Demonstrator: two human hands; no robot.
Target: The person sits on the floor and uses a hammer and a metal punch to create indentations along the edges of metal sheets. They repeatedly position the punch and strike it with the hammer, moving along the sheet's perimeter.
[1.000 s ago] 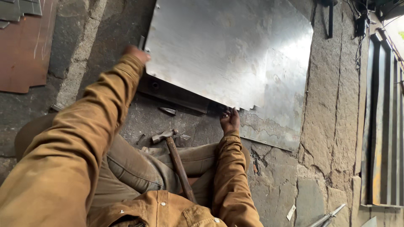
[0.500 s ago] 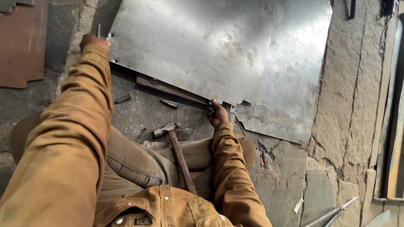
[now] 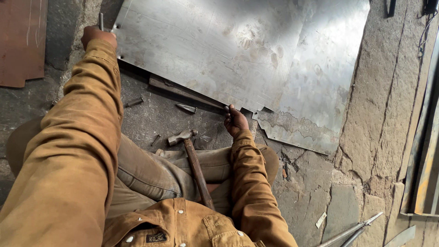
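Two hands (image 3: 98, 35) (image 3: 235, 121) grip sheet metal (image 3: 238, 50); hammer (image 3: 192, 155) lies near.

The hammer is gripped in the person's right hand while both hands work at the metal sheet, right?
Not quite. In the head view the hammer lies unheld across the person's lap. The right hand grips the sheet's near edge, and the left hand is at its corner.

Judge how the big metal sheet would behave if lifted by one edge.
The metal sheet looks thin and wide, so it would probably flex and wobble. Its notched near edge looks sharp. The left hand and right hand grip opposite corners, suggesting awkward handling.
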